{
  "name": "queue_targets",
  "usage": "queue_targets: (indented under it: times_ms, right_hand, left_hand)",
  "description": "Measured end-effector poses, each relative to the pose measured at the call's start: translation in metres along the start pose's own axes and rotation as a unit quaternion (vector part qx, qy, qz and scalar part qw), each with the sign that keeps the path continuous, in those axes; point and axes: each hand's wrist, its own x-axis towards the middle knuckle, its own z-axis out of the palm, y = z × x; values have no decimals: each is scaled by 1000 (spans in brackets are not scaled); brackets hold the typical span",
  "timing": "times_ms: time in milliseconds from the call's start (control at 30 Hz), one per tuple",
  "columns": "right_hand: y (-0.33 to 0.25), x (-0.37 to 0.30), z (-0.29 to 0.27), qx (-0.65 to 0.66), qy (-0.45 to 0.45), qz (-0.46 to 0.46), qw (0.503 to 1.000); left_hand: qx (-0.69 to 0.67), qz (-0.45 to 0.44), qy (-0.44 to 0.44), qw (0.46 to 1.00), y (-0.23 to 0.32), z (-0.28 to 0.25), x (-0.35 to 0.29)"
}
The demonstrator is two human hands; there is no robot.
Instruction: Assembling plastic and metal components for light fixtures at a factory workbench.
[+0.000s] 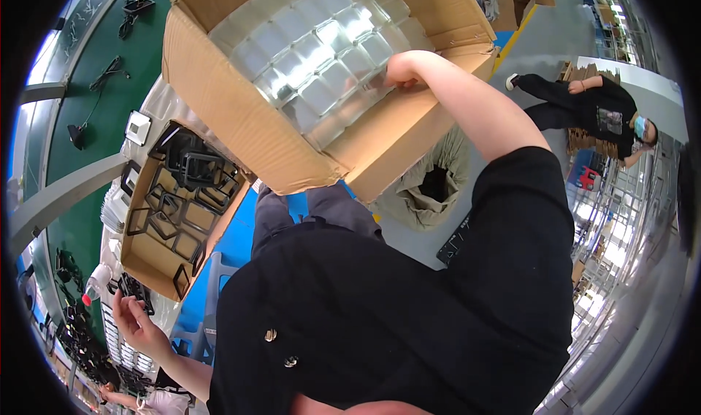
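A large open cardboard box [241, 115] tilts in front of me at the top of the view. Inside it lies a clear plastic tray [328, 50] with rows of square pockets. My right hand [405, 70] reaches into the box, its fingers curled at the tray's right edge; the fingertips are partly hidden. My left hand [139, 329] is off at the lower left above the workbench, fingers apart and nothing in them. Close to it lies a clear plastic bottle [97, 283] with a red cap.
Left of me a shallow cardboard box [157, 258] holds several black square frames [164, 225]. A white square part [137, 128] lies on the green bench [73, 20]. A fabric-lined bin [431, 188] stands on the floor. A masked person [606, 112] is at the right.
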Motion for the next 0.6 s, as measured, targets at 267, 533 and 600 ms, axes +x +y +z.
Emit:
queue_targets:
  times_ms: [267,533,600]
  right_hand:
    - [2,29,22,107,43,2,993]
    - [-30,7,33,-75,176,-3,982]
    - [-15,27,38,-48,161,-41,985]
  left_hand:
    - [31,-40,49,998,-4,-8,-24]
    - [33,-58,66,996,-16,-10,-46]
    - [33,-73,76,994,-22,-12,-51]
